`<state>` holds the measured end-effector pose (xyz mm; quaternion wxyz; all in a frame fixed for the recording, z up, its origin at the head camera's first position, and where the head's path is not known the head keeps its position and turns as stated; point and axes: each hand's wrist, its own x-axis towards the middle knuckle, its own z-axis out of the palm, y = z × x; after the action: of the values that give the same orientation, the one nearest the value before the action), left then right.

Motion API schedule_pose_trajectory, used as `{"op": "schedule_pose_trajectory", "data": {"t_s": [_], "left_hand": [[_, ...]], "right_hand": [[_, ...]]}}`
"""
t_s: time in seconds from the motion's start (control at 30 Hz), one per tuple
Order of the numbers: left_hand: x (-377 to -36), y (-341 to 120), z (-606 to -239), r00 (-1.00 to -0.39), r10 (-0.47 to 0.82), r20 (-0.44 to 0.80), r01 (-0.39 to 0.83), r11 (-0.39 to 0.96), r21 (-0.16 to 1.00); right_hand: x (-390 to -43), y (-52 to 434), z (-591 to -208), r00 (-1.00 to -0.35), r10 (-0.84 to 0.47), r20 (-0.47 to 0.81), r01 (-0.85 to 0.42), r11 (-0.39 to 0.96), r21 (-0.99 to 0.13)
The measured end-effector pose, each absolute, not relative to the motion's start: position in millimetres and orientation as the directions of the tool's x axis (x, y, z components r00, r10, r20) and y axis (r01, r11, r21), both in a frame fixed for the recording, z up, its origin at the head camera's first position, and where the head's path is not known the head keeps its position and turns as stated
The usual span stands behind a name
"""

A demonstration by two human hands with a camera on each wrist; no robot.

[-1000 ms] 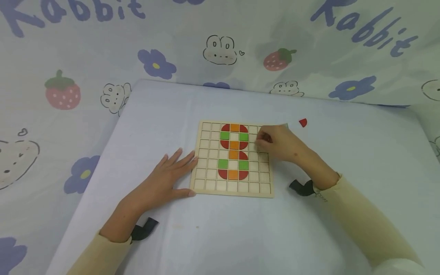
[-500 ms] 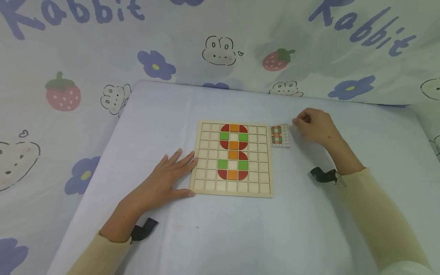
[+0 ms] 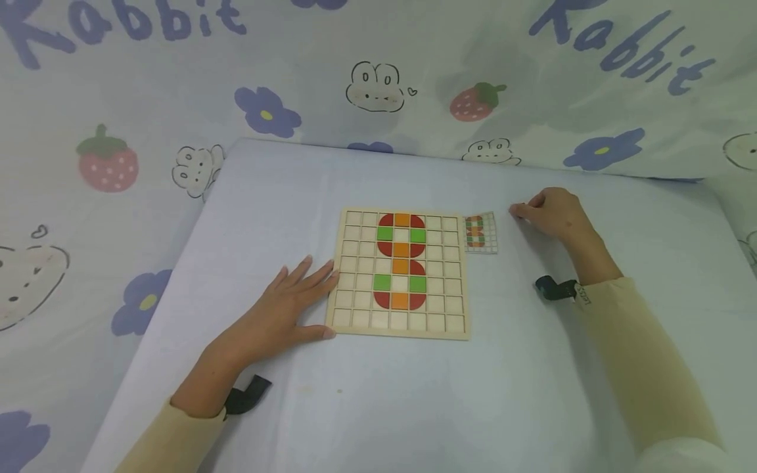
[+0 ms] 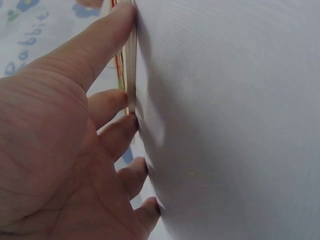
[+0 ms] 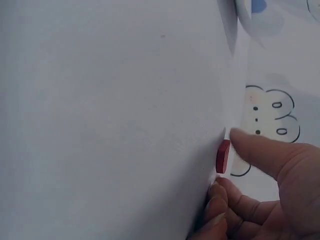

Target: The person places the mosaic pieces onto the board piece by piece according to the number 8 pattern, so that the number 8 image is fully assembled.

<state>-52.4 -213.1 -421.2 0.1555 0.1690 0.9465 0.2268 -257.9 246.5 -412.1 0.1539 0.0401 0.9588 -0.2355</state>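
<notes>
A square wooden grid board [image 3: 436, 322] lies on the table, with red, orange and green pieces set in its cells. Its left edge is touched by the spread fingers and thumb of my left hand [image 3: 290, 305]; in the left wrist view that thumb and fingertips meet the board's side [image 4: 131, 65]. To the right of the board, my right hand [image 3: 558, 213] is down at the table. The right wrist view has a small red quarter-round piece [image 5: 223, 156] on the table between the thumb and the curled fingertips, with slight gaps beside it. In the head view the hand hides this piece.
A small pattern card [image 3: 481, 233] printed with a similar coloured design lies against the board's right edge. Behind the white-covered table [image 3: 384, 407] hangs a printed cloth [image 3: 331, 39]. Dark straps [image 3: 556, 289] are on the wrists.
My right hand has moved from over the board's right side to the loose red piece, uncovering the pattern card and covering the piece. My left hand has stayed at the board's edge.
</notes>
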Motion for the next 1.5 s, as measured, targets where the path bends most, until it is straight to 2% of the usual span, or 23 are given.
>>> {"op": "schedule_pose_trajectory", "data": {"t_s": [0.53,0.87,1.27,1.5], "left_hand": [[-52.3,-213.8,-422.4,-0.896,0.391,-0.21,0.254,0.839,0.48],[-52.0,-214.6,-421.5,-0.895,0.392,-0.213,0.252,0.838,0.484],[-52.3,-213.9,-421.7,-0.893,0.395,-0.216,0.25,0.833,0.493],[-52.7,-214.0,-421.3,-0.894,0.395,-0.213,0.254,0.837,0.485]], "right_hand": [[-269.4,258.0,-411.9,-0.937,-0.075,-0.34,0.103,0.872,-0.478],[-267.4,267.1,-416.2,-0.941,-0.074,-0.33,0.122,0.837,-0.534],[-261.0,267.0,-417.7,-0.942,-0.058,-0.33,0.141,0.825,-0.547],[-255.3,262.8,-411.7,-0.925,-0.117,-0.361,0.113,0.823,-0.557]]}}
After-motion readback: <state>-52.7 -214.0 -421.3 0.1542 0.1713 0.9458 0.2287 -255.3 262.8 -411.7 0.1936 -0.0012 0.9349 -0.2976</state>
